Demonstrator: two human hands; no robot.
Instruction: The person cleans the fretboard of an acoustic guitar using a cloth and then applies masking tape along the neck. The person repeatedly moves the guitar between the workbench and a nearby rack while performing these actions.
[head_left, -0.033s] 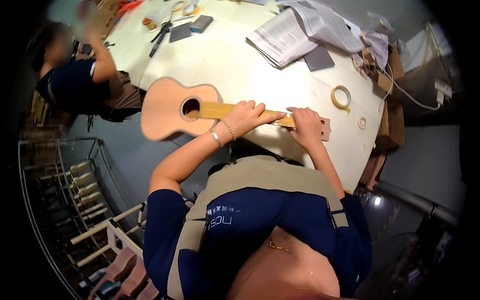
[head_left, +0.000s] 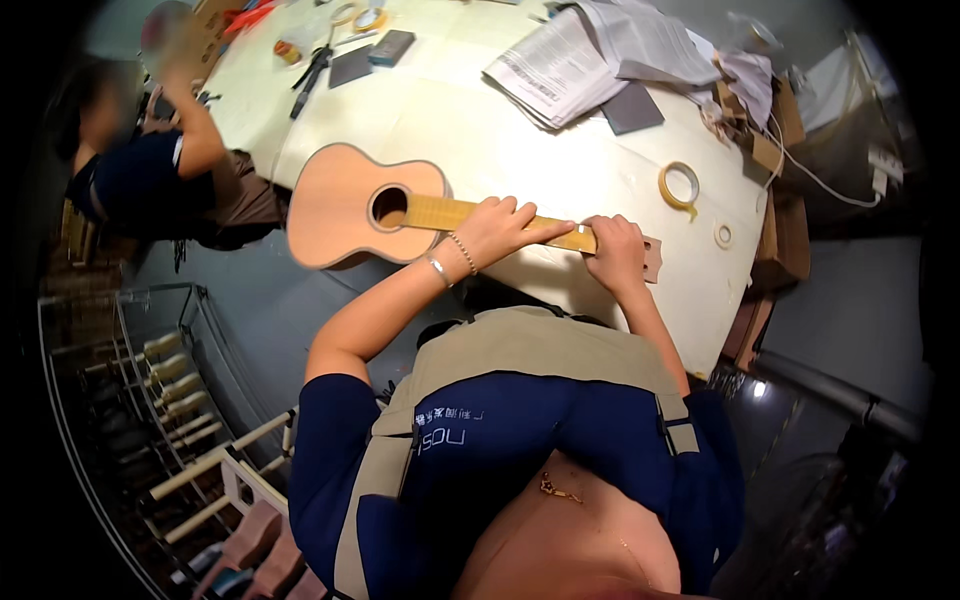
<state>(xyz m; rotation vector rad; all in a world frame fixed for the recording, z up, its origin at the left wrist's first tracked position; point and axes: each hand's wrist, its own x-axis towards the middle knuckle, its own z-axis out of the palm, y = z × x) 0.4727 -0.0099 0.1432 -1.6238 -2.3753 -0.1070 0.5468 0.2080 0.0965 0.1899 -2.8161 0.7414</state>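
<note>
An unstrung pale wooden ukulele point(head_left: 335, 215) lies slantwise before me, its body to the left and its headstock point(head_left: 652, 260) to the right. Yellow tape point(head_left: 432, 212) appears to cover its fretboard. Round the middle of the neck my left hand point(head_left: 490, 232) is closed, with the index finger stretched along the taped face toward the right. My right hand point(head_left: 615, 247) grips the neck close to the headstock, its thumb near the left index fingertip. A small whitish spot shows on the neck between the two hands. The neck's underside is hidden.
Across the pale table point(head_left: 420, 120) lie newspapers point(head_left: 560, 75), a dark flat sheet point(head_left: 632, 110), tape rolls point(head_left: 680, 186) and a grey block point(head_left: 391, 48). A co-worker point(head_left: 150, 160) is at the left. Racks point(head_left: 175, 370) with instrument parts stand at lower left, cardboard boxes point(head_left: 785, 245) at right.
The ukulele's body has tilted slightly upward in the picture, and the whole view has shifted a little. Both hands keep their hold on the neck.
</note>
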